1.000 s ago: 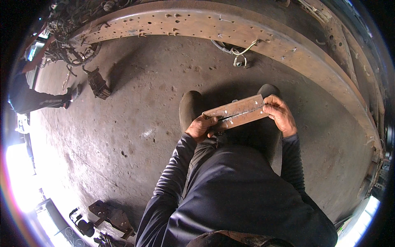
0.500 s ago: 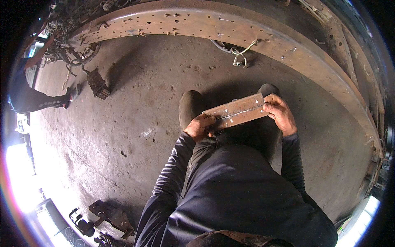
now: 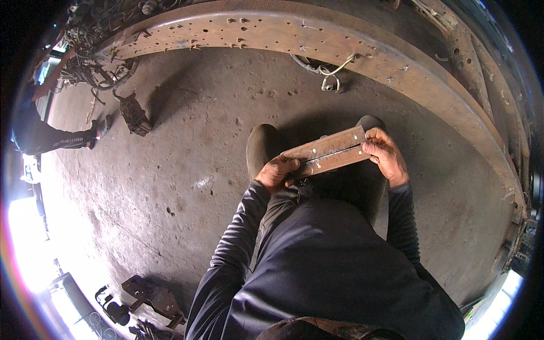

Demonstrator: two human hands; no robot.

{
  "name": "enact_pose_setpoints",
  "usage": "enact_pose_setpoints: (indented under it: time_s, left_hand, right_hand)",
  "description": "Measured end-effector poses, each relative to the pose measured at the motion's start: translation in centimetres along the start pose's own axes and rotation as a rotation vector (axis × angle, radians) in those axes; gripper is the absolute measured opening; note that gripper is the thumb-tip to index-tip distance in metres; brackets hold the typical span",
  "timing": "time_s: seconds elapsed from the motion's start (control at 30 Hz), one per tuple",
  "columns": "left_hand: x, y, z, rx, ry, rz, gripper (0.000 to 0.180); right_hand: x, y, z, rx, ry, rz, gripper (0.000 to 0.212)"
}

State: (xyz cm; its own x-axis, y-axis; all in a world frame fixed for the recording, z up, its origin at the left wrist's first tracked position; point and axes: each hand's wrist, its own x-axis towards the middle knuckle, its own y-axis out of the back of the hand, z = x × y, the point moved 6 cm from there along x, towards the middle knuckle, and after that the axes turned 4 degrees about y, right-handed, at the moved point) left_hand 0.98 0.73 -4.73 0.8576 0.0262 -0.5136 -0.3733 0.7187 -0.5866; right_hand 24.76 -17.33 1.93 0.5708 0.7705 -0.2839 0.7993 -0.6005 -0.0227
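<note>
Over my knees I hold a rusty brown steel piece (image 3: 334,151), long and flat-faced, with white chalk marks. A dark lengthwise line splits its face; whether it is two strips side by side or one bent piece, I cannot tell. My left hand (image 3: 275,171) grips its left end, thumb on top and fingers beneath. At the right end, my right hand (image 3: 385,156) pinches the piece between thumb and fingers. It tilts slightly, its right end farther from me. The underside is hidden.
A long rusty vehicle frame rail (image 3: 272,29), full of holes, arcs across the far side, with a pale cable (image 3: 338,67) hanging from it. A dark metal part (image 3: 134,115) lies far left near another person's leg (image 3: 62,139). Metal parts (image 3: 153,297) lie near left on the concrete floor (image 3: 187,124).
The steel piece has turned slightly in my hands; its lengthwise line, partly bright before, now looks darker and wider. My left thumb has shifted a little to the right. Both hands keep hold.
</note>
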Motion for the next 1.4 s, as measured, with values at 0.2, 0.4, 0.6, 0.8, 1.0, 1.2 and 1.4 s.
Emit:
enact_pose_setpoints:
  time_s: [0.2, 0.4, 0.6, 0.8, 1.0, 1.2, 1.4]
  left_hand:
    - [0.39, 0.44, -0.34, -0.022, -0.035, -0.015, 0.043]
    - [0.29, 0.22, -0.07, -0.003, -0.043, -0.026, 0.046]
    - [-0.04, -0.01, 0.12, 0.032, -0.013, 0.014, 0.046]
    - [-0.02, 0.12, -0.01, 0.017, -0.017, 0.021, 0.046]
    - [0.27, 0.48, -0.34, 0.028, -0.018, -0.02, 0.046]
    - [0.0, 0.05, 0.13, 0.037, -0.043, 0.014, 0.043]
    - [0.19, 0.1, 0.03, 0.061, -0.016, 0.003, 0.04]
  right_hand:
    - [0.05, -0.09, 0.17, 0.046, 0.003, -0.023, 0.032]
    - [-0.03, -0.18, 0.0, 0.077, -0.002, -0.021, 0.029]
    - [0.0, -0.18, -0.1, 0.072, 0.001, -0.028, 0.028]
    - [0.12, 0.04, 0.2, 0.062, -0.005, -0.009, 0.028]
    - [0.08, -0.08, 0.01, 0.066, -0.004, -0.018, 0.028]
    - [0.04, -0.04, 0.03, 0.05, -0.009, 0.002, 0.027]
    - [-0.06, 0.01, 0.19, 0.062, -0.009, -0.01, 0.025]
